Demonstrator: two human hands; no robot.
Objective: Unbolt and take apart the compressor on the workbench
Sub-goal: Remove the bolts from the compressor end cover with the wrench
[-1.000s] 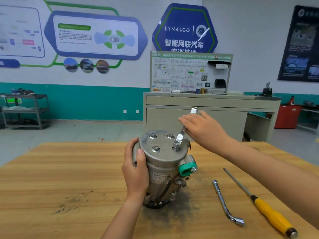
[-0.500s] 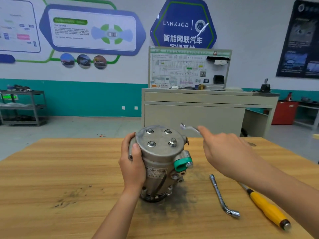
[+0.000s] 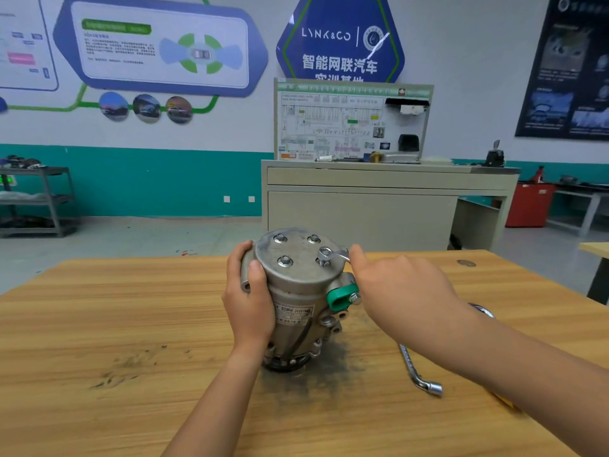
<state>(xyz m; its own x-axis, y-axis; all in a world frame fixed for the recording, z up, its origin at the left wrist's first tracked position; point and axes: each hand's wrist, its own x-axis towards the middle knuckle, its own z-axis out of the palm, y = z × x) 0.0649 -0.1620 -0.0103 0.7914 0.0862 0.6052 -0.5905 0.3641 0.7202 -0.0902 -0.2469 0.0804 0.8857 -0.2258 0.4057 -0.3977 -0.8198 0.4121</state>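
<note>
At the middle of the table (image 3: 131,308), the left hand (image 3: 250,305) has a closed grip round the side of the compressor (image 3: 296,291), which stands on end. The right hand (image 3: 402,291) grips a wrench (image 3: 336,256), its ring end set over a bolt (image 3: 325,253) on the top plate. To the right, on the table, lies a bent socket wrench (image 3: 417,371).

Wrench (image 3: 336,256) seemingly on bolt (image 3: 325,252) atop compressor (image 3: 298,291)
</note>
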